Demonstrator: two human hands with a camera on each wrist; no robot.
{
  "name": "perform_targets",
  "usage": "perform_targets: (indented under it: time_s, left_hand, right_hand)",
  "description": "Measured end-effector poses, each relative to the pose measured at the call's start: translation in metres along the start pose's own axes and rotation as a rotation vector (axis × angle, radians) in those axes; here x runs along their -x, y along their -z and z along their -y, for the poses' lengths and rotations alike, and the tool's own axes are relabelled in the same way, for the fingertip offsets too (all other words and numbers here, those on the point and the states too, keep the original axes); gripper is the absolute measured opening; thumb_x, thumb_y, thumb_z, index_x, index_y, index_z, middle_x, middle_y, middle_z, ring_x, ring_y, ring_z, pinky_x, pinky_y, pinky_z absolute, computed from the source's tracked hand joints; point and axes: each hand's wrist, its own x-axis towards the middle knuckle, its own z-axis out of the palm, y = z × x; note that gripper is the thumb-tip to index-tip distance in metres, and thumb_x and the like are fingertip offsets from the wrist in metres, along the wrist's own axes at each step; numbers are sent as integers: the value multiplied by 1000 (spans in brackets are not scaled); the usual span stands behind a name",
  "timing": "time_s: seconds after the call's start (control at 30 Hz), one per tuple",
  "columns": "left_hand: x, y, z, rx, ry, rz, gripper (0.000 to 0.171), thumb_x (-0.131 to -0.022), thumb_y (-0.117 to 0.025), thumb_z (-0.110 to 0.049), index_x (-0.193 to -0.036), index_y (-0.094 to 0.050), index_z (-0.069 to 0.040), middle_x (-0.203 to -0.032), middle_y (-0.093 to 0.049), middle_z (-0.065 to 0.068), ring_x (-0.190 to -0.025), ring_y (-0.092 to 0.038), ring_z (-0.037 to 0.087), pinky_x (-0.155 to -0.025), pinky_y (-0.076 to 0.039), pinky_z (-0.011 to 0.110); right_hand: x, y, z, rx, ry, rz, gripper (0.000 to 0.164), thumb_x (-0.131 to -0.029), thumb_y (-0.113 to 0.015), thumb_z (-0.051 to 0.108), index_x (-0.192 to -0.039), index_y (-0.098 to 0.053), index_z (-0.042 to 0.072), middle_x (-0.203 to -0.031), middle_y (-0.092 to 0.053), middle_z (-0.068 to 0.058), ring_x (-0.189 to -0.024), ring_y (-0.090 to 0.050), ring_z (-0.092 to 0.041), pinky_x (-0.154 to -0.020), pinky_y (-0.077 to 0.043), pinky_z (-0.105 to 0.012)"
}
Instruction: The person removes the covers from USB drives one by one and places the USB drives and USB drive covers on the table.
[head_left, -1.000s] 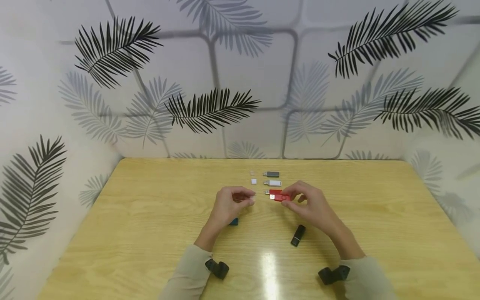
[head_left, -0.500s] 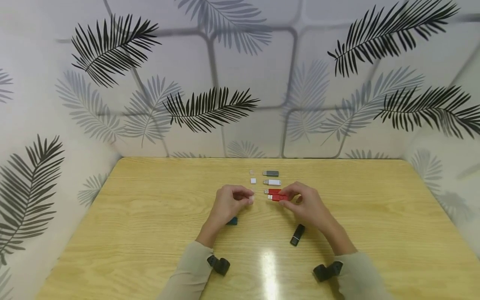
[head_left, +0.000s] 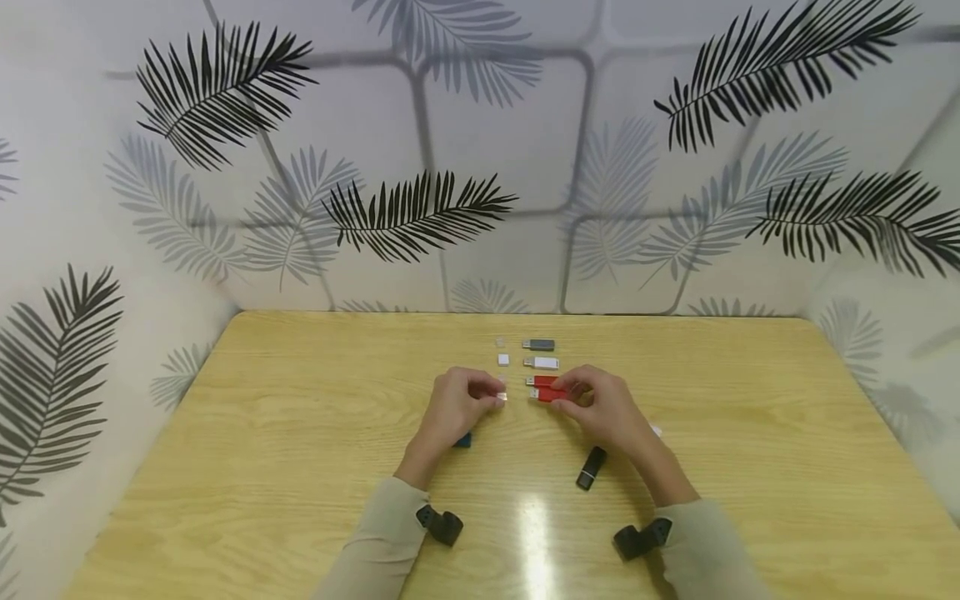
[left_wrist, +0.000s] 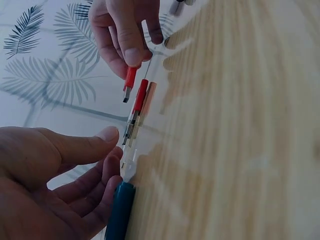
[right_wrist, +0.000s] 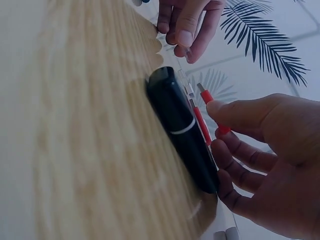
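Note:
My left hand [head_left: 459, 404] pinches a small clear cap [right_wrist: 188, 52] between thumb and forefinger, just above the table. Opposite it, my right hand [head_left: 603, 402] pinches a red USB flash drive [head_left: 549, 396], its metal plug pointing left. In the left wrist view that drive hangs slightly above the tabletop. Close behind it lies a second red flash drive [head_left: 542, 381]. Farther back are a white flash drive [head_left: 545, 363] and a grey one [head_left: 540, 344], with a white cap [head_left: 503, 360] and a clear cap [head_left: 500, 342] to their left.
Nearer the front, a black flash drive [head_left: 591, 468] lies below the right hand. A dark blue-green flash drive [left_wrist: 120, 212] is partly hidden by the left hand. Beside the right forearm a small white object [head_left: 656, 430] shows partly. A patterned wall [head_left: 495, 250] borders the wooden table's [head_left: 300, 400] back edge.
The right hand has drifted slightly left with the red flash drive, and a small white object has come into sight beside that forearm. My left hand keeps its pinch almost in place.

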Motion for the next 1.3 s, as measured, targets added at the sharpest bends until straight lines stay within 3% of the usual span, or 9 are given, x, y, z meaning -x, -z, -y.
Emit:
perform_targets:
  time_s: [0.63, 1.3]
  left_hand:
    - [2, -4, 0, -88, 0, -15, 5, -88, -81, -2, -91, -80, -5, -80, -71, 2, -68, -61, 11, -61, -52, 24]
    - [-1, -8, 0, -139, 10, -9, 7, -87, -82, -4, -94, -80, -5, -83, -70, 2, -70, -58, 10, -62, -51, 25]
  right_hand:
    - [-2, -6, 1, 32, -58, 40, 17, -90, -81, 9, -105, -74, 5, -93, -69, -3, -81, -61, -16, -72, -53, -30]
    - [-2, -6, -2, 83, -60, 27, 18, -87, -82, 8, -104, -76, 5, -95, -69, -4, -84, -63, -19, -75, -53, -35]
